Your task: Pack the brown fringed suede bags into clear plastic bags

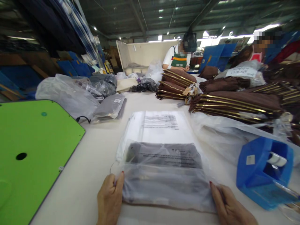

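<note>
A frosted plastic bag [164, 187] lies flat in front of me with a dark folded fabric item [164, 154] inside it. Small print shows on the bag's upper part. My left hand [110, 198] is closed on the bag's left edge, thumb on top. At the opposite edge my right hand [231, 203] grips the bag the same way, its fingers partly hidden under it. Beneath and beyond it lies a stack of white printed plastic bags [161, 125].
A green board [35, 150] covers the left side. At right stands a blue tape dispenser [262, 175]. Brown garments with gold trim [234, 103] are piled behind it. Bagged garments [109, 107] lie at the back left. A person in a green apron [179, 61] stands across the table.
</note>
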Demonstrator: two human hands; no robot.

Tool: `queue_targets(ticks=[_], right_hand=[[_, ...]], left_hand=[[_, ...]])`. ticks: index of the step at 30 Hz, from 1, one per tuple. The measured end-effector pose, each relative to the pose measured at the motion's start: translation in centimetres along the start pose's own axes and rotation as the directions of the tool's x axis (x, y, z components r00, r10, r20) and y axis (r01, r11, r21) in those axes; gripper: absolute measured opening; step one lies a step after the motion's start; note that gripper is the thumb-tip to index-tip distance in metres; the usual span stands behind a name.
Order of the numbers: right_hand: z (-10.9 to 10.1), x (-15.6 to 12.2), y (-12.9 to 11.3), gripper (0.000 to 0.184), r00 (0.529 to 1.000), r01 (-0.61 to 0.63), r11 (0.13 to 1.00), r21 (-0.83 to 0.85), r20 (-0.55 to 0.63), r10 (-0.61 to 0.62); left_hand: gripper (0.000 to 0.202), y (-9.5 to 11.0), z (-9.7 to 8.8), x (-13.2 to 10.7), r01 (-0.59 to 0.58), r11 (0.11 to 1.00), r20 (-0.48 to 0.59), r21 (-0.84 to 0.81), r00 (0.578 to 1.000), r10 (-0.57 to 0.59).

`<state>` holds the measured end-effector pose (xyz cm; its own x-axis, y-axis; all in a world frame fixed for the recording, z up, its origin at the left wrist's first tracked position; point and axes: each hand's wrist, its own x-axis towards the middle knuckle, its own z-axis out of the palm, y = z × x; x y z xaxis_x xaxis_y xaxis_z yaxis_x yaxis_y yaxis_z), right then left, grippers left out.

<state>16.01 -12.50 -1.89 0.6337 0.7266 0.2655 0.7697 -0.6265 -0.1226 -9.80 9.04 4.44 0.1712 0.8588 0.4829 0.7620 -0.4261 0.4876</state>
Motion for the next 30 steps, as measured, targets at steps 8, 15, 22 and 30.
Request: queue_targets(ticks=[8,15,22,30], right_hand=[[-1.9,1.8,-2.8,0.022,0.976,-0.175,0.983,-0.048,0.126,0.179],[-2.4,2.3,-3.4,0.022,0.977,-0.200,0.979,0.033,0.078,0.197],[-3.3,0.6,-0.8,0.024,0.940,-0.239,0.944,0.227,-0.192,0.284],[-8.7,3.5,7.8,0.046,0.701,-0.332,0.511,0.793,-0.155,0.696]], left_hand=[[0.031,0.3,-0.7,0.8,-0.178,0.932,-0.166,0.315,0.957,0.239],[0.053,7.1,0.2,0.0,-0.939,0.313,0.226,0.144,0.339,0.913],[0.058,6.5,5.4,1.9,-0.949,0.289,0.298,0.122,0.313,0.902],[0.057,6.1,5.7,2.1,-0.951,0.279,0.197,0.133,0.301,0.933]])
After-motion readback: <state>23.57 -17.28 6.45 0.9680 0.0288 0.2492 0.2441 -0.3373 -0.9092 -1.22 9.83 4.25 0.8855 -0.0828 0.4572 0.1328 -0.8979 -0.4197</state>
